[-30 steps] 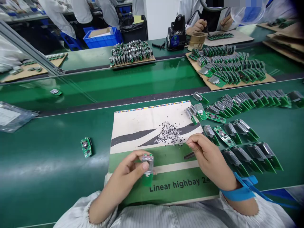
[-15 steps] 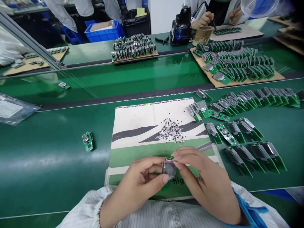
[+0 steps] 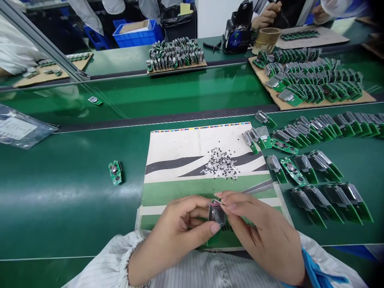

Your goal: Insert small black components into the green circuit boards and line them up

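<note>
Workshop bench: one green work surface (image 3: 60, 224), a printed card (image 3: 168, 148) lying before both hands, a black-edged green channel beyond. Past the channel, well ahead of the hands: one blue bin (image 3: 138, 38), one pair of pliers (image 3: 212, 46), one co-worker's hand (image 3: 270, 15).

Left hand (image 3: 177, 230): one, partly curled, thumb and fingers gripping one module (image 3: 216, 216) low over the card. Right hand (image 3: 259, 228): one, thumb and forefinger drawn in close at the module's top edge; whether they pinch that edge or some small part cannot be told. (A slim grey form (image 3: 259, 186), possibly tweezers, shows behind this hand; held or lying, unclear.)

Step in hand, as judged: fine fingertip work at the module's upper end. The move seems to call for a steady left grip and light, exact pressure from the right.

Count. Small parts (image 3: 222, 163), just ahead of the hands: one heap, too many to number. Lone board (image 3: 115, 172), left of the left hand: one. Nearest row (image 3: 334, 200), right of the right hand: four modules. Flat boards (image 3: 292, 171) farther out from it: two. Modules at the card's corner (image 3: 255, 136): three. Long row behind: overlapped, uncounted. Cardboard sheet (image 3: 366, 97) ahead and right: one, its rows too dense to count.
</note>
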Tool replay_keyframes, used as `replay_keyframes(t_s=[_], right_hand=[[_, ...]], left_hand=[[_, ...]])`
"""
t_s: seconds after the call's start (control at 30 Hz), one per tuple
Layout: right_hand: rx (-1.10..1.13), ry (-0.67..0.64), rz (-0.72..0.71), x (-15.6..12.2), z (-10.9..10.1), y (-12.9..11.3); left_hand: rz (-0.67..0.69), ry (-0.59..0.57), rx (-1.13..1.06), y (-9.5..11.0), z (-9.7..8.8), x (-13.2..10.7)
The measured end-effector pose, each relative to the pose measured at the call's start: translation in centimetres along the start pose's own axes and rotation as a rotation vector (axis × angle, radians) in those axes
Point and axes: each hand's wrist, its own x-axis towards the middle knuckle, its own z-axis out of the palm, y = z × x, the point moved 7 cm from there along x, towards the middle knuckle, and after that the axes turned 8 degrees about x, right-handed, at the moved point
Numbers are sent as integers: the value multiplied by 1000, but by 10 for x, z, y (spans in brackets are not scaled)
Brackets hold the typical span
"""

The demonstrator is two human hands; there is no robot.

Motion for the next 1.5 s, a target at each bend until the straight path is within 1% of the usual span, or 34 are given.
replay_keyframes(t_s=[0.1, 0.2, 0.3, 0.4, 0.5, 0.57, 0.67, 0.8, 0.87, 0.97, 1.1, 1.3, 1.37, 1.5], right_hand=[[2, 4, -1, -2, -1, 0], [-23, -24, -15, -5, 1, 0], [-54, -39, -42, -6, 1, 0], [-58, -28, -74, -4, 1, -3], [-1, -1, -71, 2, 0, -4], [29, 37, -35, 7, -1, -4], [99, 76, 86, 10, -3, 1], [310, 124, 238, 5, -4, 12], [369, 134, 284, 3, -3, 16], [391, 138, 310, 2, -2, 18], [380, 140, 309, 1, -1, 18], [315, 150, 275, 5, -3, 13], [297, 153, 269, 7, -4, 13], [314, 167, 280, 7, -4, 14]], left_hand=[[6, -3, -11, 0, 1, 1], [17, -2, -7, 1, 1, 1], [56, 8, 14, 4, 0, 0], [106, 16, 40, 7, -1, -1], [134, 33, 64, 8, -1, 0], [148, 45, 83, 8, -2, -1], [161, 55, 104, 8, -3, -2], [174, 48, 141, 11, -4, -4], [185, 50, 192, 13, -5, -4], [236, 48, 297, 19, -3, -4], [373, 54, 461, 31, 0, -5], [577, 127, 813, 49, 4, -14], [607, 135, 893, 50, 5, -16], [611, 134, 973, 46, 5, -15]])
